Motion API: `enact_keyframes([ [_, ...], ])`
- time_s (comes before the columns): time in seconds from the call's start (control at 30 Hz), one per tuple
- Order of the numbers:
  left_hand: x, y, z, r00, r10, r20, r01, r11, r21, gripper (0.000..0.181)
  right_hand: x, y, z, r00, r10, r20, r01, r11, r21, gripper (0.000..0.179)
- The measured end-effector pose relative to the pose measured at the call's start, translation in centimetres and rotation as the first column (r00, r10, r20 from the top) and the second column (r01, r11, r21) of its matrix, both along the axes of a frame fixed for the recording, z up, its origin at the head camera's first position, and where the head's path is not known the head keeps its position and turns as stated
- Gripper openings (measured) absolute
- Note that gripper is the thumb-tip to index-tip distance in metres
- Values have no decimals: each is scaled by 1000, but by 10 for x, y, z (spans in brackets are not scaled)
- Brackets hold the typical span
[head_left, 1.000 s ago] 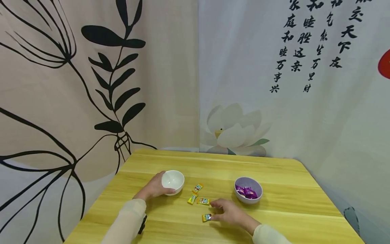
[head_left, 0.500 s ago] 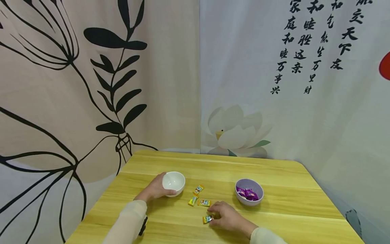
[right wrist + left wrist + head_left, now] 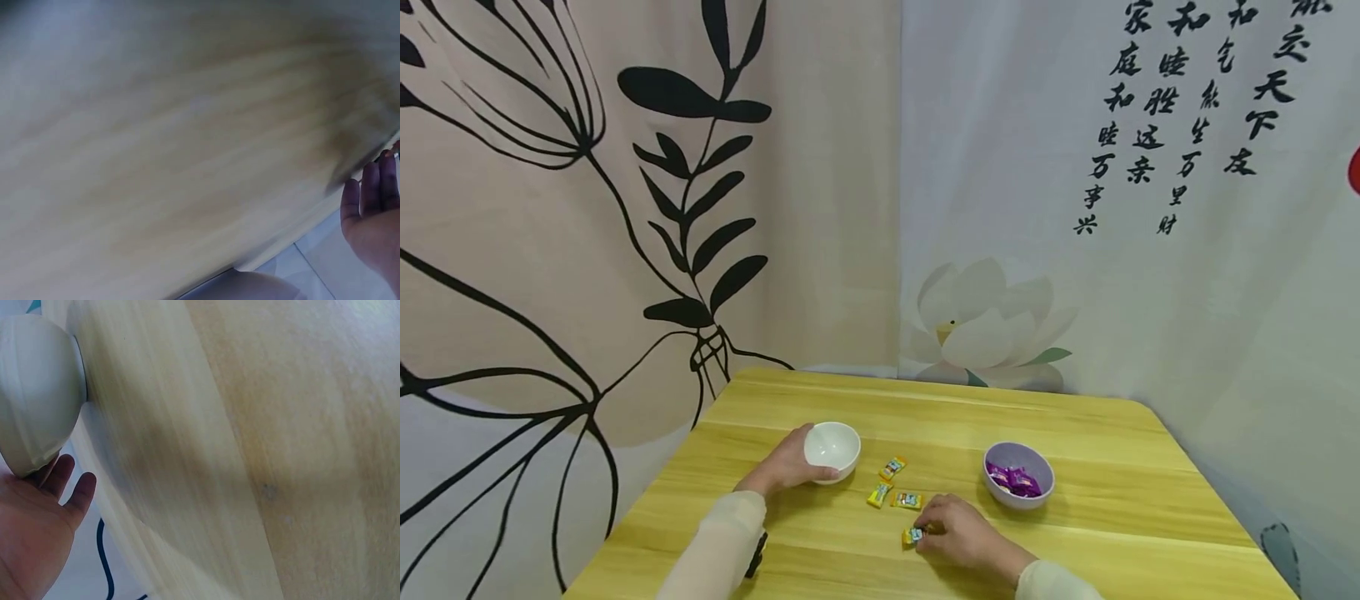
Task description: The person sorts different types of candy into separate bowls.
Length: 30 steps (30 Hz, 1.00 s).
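My left hand (image 3: 788,463) grips a white bowl (image 3: 835,446) by its left side, thumb over the near rim. In the left wrist view, the bowl (image 3: 39,387) stands at the upper left, with two fingers of the left hand (image 3: 34,531) just under it. On the table's near side, my right hand (image 3: 958,533) pinches a yellow-wrapped candy (image 3: 911,537) between thumb and fingers, partly covering it. Three similar candies lie beyond it: one (image 3: 907,501) closest to the fingers, another (image 3: 879,495) left of that, a third (image 3: 892,468) farther back.
Right of the candies stands a purple bowl (image 3: 1021,501) with several purple-wrapped candies (image 3: 1015,480) inside. Everything rests on a wood-grain table (image 3: 1120,517). Behind its far edge hangs a printed curtain (image 3: 820,208). Tiled floor (image 3: 306,269) shows below the table edge in the right wrist view.
My right hand has drawn slightly back toward the near candy, and its fingers have closed onto it. The left hand keeps holding the white bowl. The whole head view has shifted slightly.
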State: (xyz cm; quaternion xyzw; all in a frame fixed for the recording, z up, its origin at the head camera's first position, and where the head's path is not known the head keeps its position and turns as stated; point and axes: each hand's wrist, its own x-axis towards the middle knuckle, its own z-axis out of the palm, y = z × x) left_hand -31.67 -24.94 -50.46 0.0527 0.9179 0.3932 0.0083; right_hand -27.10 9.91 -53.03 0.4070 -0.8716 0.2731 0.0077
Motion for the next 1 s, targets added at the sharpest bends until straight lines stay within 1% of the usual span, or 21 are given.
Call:
enact_keyframes([
  [0.1, 0, 0, 1, 1000, 13, 8, -13, 1000, -8, 121, -2, -3, 3, 994, -32, 101, 37, 998, -55, 20],
  [0.17, 0, 0, 1, 1000, 9, 1, -9, 1000, -14, 120, -5, -6, 6, 990, -45, 133, 58, 994, -90, 21],
  [0.33, 1, -1, 0, 1000, 11, 6, -11, 1000, -13, 118, -12, -14, 17, 989, -75, 130, 93, 986, -140, 24],
  [0.43, 2, -1, -1, 1000, 19, 15, -19, 1000, -9, 119, -18, -19, 23, 986, -112, 126, 133, 977, -167, 25],
  [0.53, 2, -1, 0, 1000, 20, 13, -20, 1000, -12, 121, -24, -25, 28, 978, -166, 123, 188, 962, -197, 23],
  [0.6, 2, -2, -1, 1000, 20, 11, -20, 1000, -14, 120, -28, -29, 30, 971, -195, 135, 220, 954, -204, 23],
  [0.67, 2, -2, -1, 1000, 21, 9, -21, 1000, -12, 118, -32, -34, 31, 966, -212, 147, 239, 948, -207, 25],
  [0.8, 2, -2, -1, 1000, 14, -1, -14, 1000, 5, 112, -39, -45, 33, 960, -240, 142, 265, 943, -201, 26],
  [0.9, 3, -1, 1, 1000, 1, -7, -1, 999, 34, 108, -45, -53, 34, 957, -257, 134, 280, 937, -208, 25],
  [1.0, 2, 1, 1, 1000, -12, -11, 13, 999, 44, 106, -50, -60, 36, 955, -259, 143, 286, 932, -222, 25],
])
